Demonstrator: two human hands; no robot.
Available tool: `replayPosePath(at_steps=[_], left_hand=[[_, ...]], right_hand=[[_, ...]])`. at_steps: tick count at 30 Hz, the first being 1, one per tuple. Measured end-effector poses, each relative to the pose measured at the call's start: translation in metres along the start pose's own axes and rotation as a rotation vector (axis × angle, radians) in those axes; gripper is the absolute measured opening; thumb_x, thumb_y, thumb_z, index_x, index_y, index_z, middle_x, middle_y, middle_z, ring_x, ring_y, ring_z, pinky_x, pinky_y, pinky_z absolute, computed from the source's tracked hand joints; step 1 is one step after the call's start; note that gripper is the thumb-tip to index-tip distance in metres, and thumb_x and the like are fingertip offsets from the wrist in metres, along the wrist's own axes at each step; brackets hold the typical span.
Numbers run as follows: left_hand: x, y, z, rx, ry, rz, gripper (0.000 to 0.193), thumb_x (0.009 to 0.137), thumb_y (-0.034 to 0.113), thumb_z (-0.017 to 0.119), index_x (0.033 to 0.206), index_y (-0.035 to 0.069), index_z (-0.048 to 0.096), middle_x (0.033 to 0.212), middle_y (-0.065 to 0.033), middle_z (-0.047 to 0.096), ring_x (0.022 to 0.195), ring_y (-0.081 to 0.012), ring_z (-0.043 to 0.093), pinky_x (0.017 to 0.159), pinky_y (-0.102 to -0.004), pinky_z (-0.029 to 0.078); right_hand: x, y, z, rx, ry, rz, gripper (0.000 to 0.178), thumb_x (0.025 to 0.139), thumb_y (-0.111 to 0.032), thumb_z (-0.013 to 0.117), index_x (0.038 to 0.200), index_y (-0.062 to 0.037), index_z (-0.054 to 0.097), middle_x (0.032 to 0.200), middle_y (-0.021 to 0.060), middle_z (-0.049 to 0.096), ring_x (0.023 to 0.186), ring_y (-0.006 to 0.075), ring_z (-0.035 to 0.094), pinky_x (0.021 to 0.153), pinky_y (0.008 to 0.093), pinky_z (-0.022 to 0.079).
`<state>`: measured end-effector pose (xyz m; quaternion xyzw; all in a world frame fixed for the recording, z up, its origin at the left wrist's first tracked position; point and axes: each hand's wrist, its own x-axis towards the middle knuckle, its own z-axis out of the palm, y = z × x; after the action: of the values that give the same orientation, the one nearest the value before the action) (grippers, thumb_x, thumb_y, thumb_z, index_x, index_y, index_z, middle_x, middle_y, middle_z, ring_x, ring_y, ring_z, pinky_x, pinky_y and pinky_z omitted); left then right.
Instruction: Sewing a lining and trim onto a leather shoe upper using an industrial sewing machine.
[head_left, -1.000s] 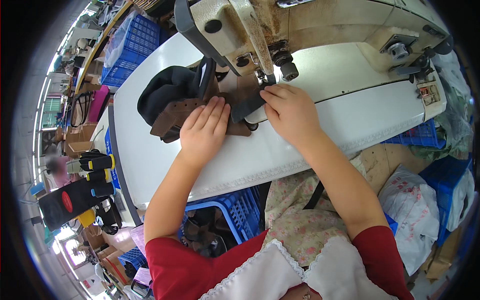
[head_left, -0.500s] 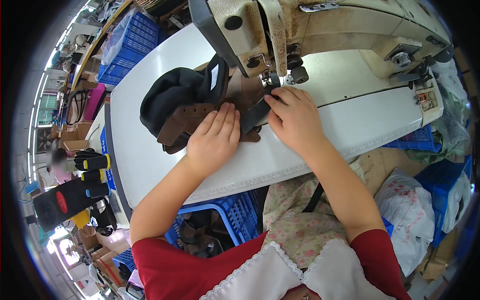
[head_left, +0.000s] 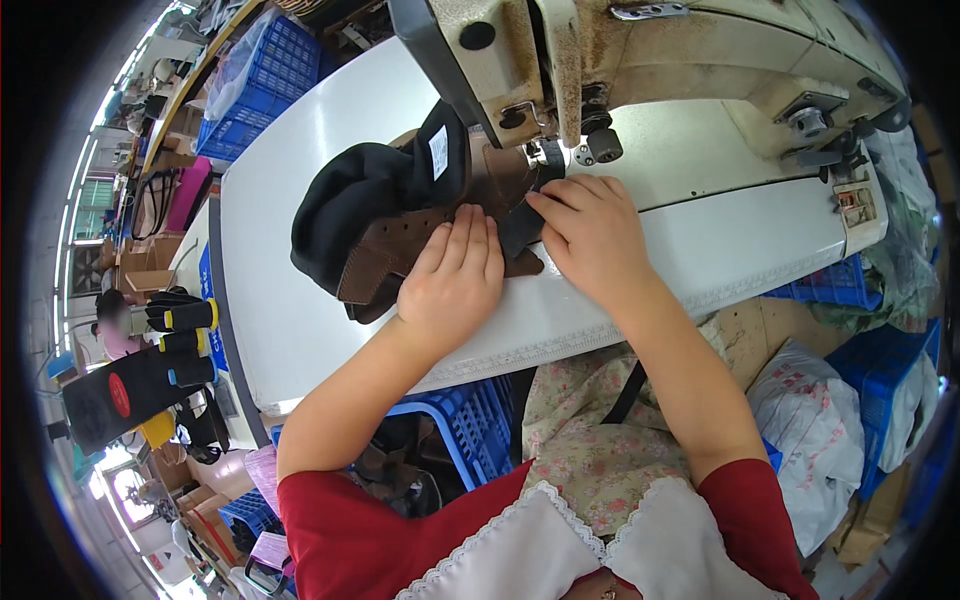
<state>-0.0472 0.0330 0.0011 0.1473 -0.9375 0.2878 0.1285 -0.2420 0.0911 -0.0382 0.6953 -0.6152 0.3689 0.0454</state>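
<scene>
A brown leather shoe upper (head_left: 372, 262) with a puffy black lining (head_left: 340, 205) and a white label (head_left: 439, 152) lies on the white table of the sewing machine (head_left: 700, 70). My left hand (head_left: 452, 285) rests flat on the leather, fingers stretched out side by side. Thumb and fingers of my right hand (head_left: 598, 240) pinch the edge of a black strip (head_left: 518, 230) that lies over the upper. That strip runs up to the presser foot (head_left: 537, 155), where the leather's edge also sits. The needle's tip cannot be made out.
Beneath the table's front edge stands a blue basket (head_left: 478, 425) of dark pieces. Blue crates (head_left: 262, 85) are stacked at the far left. A full white bag (head_left: 808, 430) lies at right; a person (head_left: 115, 325) is in the left background.
The shoe upper and my left hand have shifted slightly to the right. My right hand stays by the presser foot, still on the black strip.
</scene>
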Motion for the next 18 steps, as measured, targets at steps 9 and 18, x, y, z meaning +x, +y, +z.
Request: replayPosePath(at_steps=[9, 18], left_hand=[[0.01, 0.018, -0.003, 0.044, -0.001, -0.048, 0.029, 0.078, 0.013, 0.057, 0.1, -0.002, 0.069, 0.106, -0.0147, 0.071, 0.107, -0.0252, 0.066, 0.093, -0.0343, 0.05], [0.021, 0.04, -0.005, 0.085, -0.044, -0.124, 0.029, 0.079, 0.013, 0.057, 0.099, -0.004, 0.069, 0.106, -0.0177, 0.07, 0.105, -0.0272, 0.067, 0.094, -0.0348, 0.049]], right_hand=[[-0.001, 0.003, 0.003, -0.035, 0.042, 0.021, 0.023, 0.077, -0.008, 0.065, 0.099, -0.0041, 0.073, 0.103, 0.0064, 0.069, 0.102, 0.0228, 0.062, 0.093, 0.039, 0.045], [0.0, 0.006, 0.005, -0.035, 0.073, 0.081, 0.027, 0.076, -0.003, 0.063, 0.102, -0.0044, 0.073, 0.107, 0.006, 0.07, 0.106, 0.0248, 0.062, 0.094, 0.0407, 0.045]])
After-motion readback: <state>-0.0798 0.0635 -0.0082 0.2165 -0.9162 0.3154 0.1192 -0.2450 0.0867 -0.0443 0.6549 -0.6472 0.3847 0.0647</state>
